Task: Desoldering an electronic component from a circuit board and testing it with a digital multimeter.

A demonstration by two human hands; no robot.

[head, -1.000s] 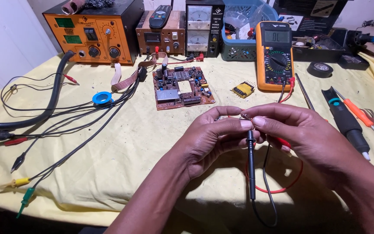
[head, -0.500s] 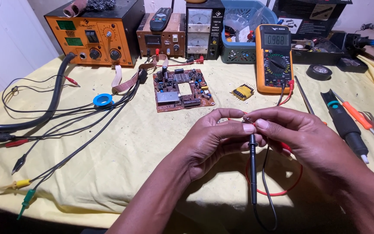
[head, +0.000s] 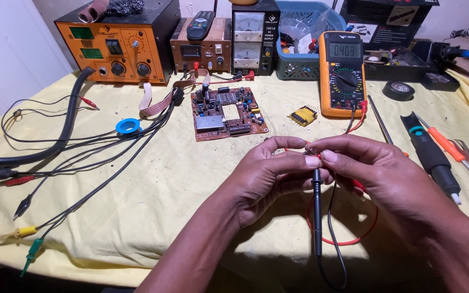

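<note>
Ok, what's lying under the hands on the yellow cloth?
A looped red lead and the black probe with its cable, hanging from the left hand and right hand. The probe tips are hidden by fingers.

— From where does the camera look?
— From the person's head, down and forward over the yellow table [head: 137, 179]. Both hands are close, low in the middle — the orange box [head: 118, 40] and the meter [head: 344, 73] stand at the far edge. There is only this one view.

2 hands [head: 278, 173], 1 multimeter [head: 344, 73], 1 circuit board [head: 227, 113], 2 probes [head: 317, 211], 1 tape roll [head: 398, 90]
</note>
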